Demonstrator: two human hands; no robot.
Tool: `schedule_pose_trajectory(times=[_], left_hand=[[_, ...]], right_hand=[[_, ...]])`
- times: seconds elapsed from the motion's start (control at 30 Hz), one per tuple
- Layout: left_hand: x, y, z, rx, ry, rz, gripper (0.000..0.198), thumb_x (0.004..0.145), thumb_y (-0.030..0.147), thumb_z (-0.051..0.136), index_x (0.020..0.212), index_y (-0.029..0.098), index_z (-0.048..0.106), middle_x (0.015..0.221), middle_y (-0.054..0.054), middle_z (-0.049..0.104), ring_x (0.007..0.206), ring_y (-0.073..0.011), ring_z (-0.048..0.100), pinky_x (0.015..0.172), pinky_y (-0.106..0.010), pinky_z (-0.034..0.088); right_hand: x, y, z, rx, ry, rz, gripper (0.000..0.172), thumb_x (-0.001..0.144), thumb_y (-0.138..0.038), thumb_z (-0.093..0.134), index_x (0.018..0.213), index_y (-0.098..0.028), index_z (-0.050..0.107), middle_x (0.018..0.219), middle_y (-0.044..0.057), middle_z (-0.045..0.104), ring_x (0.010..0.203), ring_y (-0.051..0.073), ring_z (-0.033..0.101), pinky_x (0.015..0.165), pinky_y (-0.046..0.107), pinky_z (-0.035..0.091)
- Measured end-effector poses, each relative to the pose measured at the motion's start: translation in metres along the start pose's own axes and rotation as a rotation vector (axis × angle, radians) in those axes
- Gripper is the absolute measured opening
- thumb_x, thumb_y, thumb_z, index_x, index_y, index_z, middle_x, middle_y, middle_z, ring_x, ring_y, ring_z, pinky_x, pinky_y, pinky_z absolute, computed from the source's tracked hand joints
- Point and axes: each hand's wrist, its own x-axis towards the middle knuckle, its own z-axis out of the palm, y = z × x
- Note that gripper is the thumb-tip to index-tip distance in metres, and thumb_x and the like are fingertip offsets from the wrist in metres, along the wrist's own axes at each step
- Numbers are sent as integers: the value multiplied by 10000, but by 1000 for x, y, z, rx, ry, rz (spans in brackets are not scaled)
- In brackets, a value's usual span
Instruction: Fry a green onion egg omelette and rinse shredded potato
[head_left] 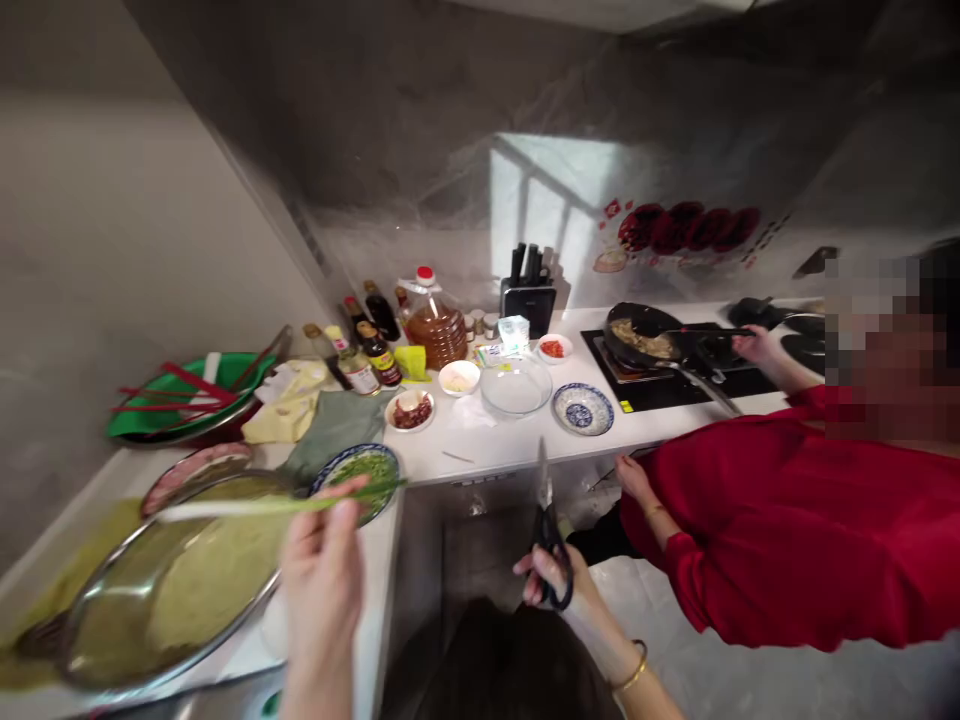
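My left hand (330, 560) pinches a green onion (247, 507), its white end pointing left and its green tip right. Below the green tip lies a blue-rimmed plate (321, 482) holding chopped greens (371, 468). In my right hand (551, 575) is a pair of scissors (547, 500) with black handles, the blades pointing up and away, apart from the onion. Under and left of my left hand sits a large metal bowl (90, 610) with a pale yellowish mass (214, 580) inside; blur hides its detail.
Right of me a person in red (780, 520) works at a wok (637, 335) on the stove (720, 385). Sauce bottles (381, 355), an oil jug (435, 335) and a knife block (529, 300) line the wall. Small bowls and a patterned plate (583, 410) stand on the counter.
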Motion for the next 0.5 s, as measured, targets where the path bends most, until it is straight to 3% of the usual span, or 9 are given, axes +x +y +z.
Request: schedule_pose_trajectory(times=[0.1,0.23,0.4,0.5], left_hand=[[6,-24,41,-441,-105,-186,254,701,369,716,895,234,622,1021,-19,681,995,-163,611,876,-305,492],[5,-52,68,-698,-86,-411,138,766,255,684,876,195,627,997,-41,685,881,-113,626,856,-277,488],[-17,-65,74,-783,-2,-570,42,831,181,603,837,169,643,965,-46,690,882,-107,627,865,-260,481],[-34,-69,64,-829,43,-552,98,853,166,560,867,173,657,973,-46,690,922,-116,628,887,-264,479]], right_hand=[[1,-10,-4,20,15,-55,439,808,-576,547,792,-142,609,592,38,593,534,128,538,533,258,425],[-6,-3,-12,67,-15,-97,384,791,-537,596,898,-169,621,860,97,666,667,164,588,626,305,459],[18,-15,-6,145,194,-43,379,769,-500,638,937,-160,645,1030,129,664,780,182,612,690,305,460],[39,-33,3,138,155,-48,356,818,-491,583,912,-155,652,985,114,679,716,149,597,680,287,449]])
